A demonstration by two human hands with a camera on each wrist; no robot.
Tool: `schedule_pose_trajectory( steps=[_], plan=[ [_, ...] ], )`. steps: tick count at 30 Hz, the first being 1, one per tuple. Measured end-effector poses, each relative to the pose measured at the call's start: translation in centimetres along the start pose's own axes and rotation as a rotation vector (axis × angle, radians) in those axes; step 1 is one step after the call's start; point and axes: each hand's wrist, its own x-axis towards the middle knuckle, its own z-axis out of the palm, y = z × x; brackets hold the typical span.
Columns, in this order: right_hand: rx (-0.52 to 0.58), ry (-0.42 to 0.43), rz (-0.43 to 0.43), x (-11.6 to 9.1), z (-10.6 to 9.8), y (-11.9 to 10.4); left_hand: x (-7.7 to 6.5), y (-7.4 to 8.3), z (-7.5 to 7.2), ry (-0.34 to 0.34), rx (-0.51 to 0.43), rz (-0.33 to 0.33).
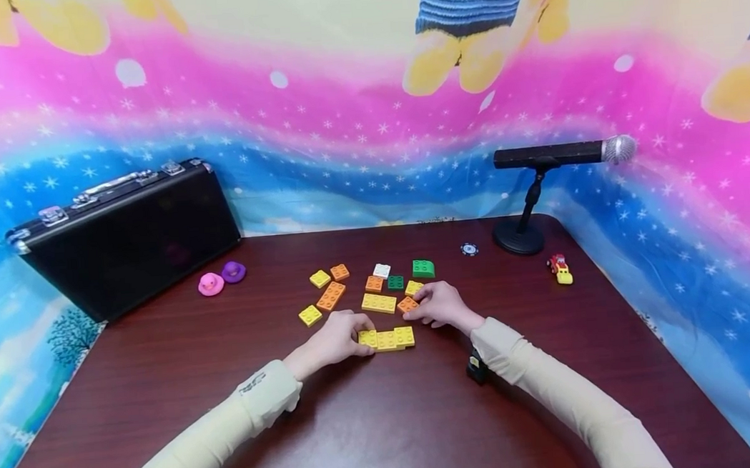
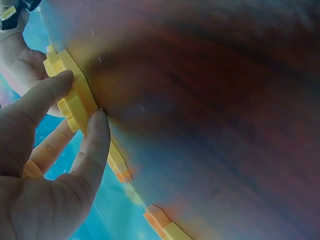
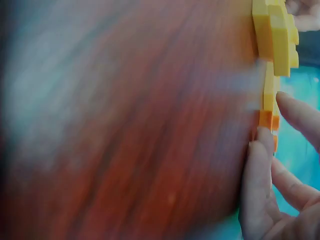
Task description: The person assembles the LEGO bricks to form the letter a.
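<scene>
My left hand [image 1: 341, 338] holds the left end of a joined row of yellow toy building bricks [image 1: 388, 340]. In the left wrist view, the thumb and a finger press on the yellow row [image 2: 80, 97]. My right hand [image 1: 442, 306] is at a small orange brick [image 1: 407, 304], its fingertips around it; in the right wrist view they touch the orange brick [image 3: 265, 119], partly hiding it. A small yellow brick [image 1: 413, 287] lies just behind those fingers. Between the hands and farther back is a long yellow brick [image 1: 378, 303].
Loose bricks lie beyond the hands: orange [image 1: 331, 295], white [image 1: 381, 270], green [image 1: 423, 267] and others. Two toy ducks [image 1: 211, 284] sit by a black case [image 1: 130, 242] at left. A microphone stand [image 1: 520, 236], poker chip [image 1: 469, 249] and toy car [image 1: 560, 268] stand at right.
</scene>
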Motion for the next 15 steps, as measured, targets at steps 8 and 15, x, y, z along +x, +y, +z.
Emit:
schedule_pose_trajectory(
  steps=[8, 15],
  plan=[
    [-0.001, 0.029, 0.009, 0.1, 0.2, -0.1, -0.1, 0.1, -0.1, -0.005, -0.002, -0.019],
    [0.162, -0.133, -0.091, -0.4, -1.1, 0.4, 0.0, 0.1, -0.1, -0.012, -0.005, -0.007]
  ],
)
